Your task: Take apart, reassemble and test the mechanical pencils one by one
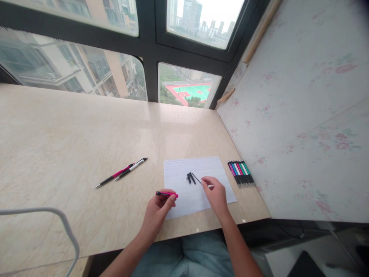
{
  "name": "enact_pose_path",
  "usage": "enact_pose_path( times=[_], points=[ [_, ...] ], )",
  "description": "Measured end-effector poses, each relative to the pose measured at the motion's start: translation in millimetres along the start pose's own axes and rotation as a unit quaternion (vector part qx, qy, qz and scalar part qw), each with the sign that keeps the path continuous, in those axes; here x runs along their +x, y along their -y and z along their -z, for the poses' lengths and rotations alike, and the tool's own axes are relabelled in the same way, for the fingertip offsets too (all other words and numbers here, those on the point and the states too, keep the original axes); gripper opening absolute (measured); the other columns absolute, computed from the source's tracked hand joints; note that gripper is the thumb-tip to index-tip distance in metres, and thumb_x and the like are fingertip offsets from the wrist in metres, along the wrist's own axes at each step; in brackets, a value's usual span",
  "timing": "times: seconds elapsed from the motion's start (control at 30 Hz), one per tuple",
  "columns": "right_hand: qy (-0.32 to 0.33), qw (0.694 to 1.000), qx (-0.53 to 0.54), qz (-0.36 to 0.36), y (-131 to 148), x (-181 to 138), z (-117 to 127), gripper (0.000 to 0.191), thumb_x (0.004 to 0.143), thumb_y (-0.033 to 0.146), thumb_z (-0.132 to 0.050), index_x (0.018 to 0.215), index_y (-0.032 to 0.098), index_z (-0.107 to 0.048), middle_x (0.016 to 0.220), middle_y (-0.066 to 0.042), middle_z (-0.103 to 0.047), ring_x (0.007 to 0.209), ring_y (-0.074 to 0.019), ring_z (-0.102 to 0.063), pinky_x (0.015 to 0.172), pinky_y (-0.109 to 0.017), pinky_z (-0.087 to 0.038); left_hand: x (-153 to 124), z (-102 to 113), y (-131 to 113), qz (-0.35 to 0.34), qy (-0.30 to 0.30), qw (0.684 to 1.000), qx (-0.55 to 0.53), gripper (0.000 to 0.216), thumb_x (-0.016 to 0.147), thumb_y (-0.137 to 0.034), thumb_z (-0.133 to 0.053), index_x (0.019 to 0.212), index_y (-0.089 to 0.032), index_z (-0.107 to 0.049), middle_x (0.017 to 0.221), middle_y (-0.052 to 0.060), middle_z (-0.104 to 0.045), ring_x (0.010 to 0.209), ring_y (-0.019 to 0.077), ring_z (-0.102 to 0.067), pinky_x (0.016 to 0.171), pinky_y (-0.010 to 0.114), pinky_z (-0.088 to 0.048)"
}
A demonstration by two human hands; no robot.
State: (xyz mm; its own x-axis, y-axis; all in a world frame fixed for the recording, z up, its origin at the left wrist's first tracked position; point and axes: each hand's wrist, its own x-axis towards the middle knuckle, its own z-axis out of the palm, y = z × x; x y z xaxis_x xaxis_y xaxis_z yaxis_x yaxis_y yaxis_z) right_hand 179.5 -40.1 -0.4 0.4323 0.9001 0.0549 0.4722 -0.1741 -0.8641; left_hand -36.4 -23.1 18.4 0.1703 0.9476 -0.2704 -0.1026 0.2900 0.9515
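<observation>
My left hand (161,207) is closed around a pink pen barrel (167,194) with a black clip, held over the left edge of a written sheet of paper (184,204). Between thumb and fingertips, my right hand (215,192) pinches a thin dark pen refill (196,178) above the same sheet. Small black pen parts (190,178) lie on the paper, just left of the refill's tip. Their exact kinds are too small to make out.
A pink pen (115,175) and a white-and-black pen (131,169) lie left of the paper. Several coloured pens (240,173) are lined up at the right, near the papered wall (302,134). A grey cable or tube (65,223) curves over the stone sill at lower left.
</observation>
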Motion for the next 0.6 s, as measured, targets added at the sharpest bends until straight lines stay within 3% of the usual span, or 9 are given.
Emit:
enact_pose_path(
  times=[0.1, 0.3, 0.6],
  points=[
    [0.007, 0.99, -0.113, 0.079, -6, 17, 4, 0.017, 0.082, 0.021, -0.056, 0.085, 0.019, -0.073, 0.088, -0.008, -0.07, 0.077, -0.0211, -0.063, 0.074, -0.035, -0.05, -1, -1, 3, 0.001, 0.012, 1.0, 0.002, 0.024, 0.073, -0.038, -0.076, 0.083, -0.018, -0.07, 0.072, 0.003, -0.068, 0.063, 0.0164, -0.06, 0.061, 0.026, -0.046],
    [0.022, 0.975, -0.186, 0.117, -5, 24, -6, 0.02, 0.081, 0.012, -0.055, 0.089, 0.019, -0.071, 0.087, -0.007, -0.07, 0.086, -0.0223, -0.063, 0.081, -0.036, -0.049, -1, -1, 3, 0.0, 0.019, 1.0, 0.006, 0.025, 0.072, -0.04, -0.075, 0.083, -0.018, -0.069, 0.072, 0.003, -0.067, 0.063, 0.017, -0.06, 0.06, 0.027, -0.046],
    [0.021, 0.983, -0.152, 0.103, 1, -6, 4, 0.021, 0.086, 0.017, -0.05, 0.095, 0.017, -0.069, 0.091, -0.008, -0.069, 0.067, -0.0168, -0.06, 0.07, -0.031, -0.049, 0, 0, 8, 0.008, 0.036, 0.999, 0.011, 0.025, 0.075, -0.039, -0.073, 0.085, -0.017, -0.067, 0.071, 0.002, -0.067, 0.062, 0.0155, -0.059, 0.059, 0.026, -0.045]
  ],
)
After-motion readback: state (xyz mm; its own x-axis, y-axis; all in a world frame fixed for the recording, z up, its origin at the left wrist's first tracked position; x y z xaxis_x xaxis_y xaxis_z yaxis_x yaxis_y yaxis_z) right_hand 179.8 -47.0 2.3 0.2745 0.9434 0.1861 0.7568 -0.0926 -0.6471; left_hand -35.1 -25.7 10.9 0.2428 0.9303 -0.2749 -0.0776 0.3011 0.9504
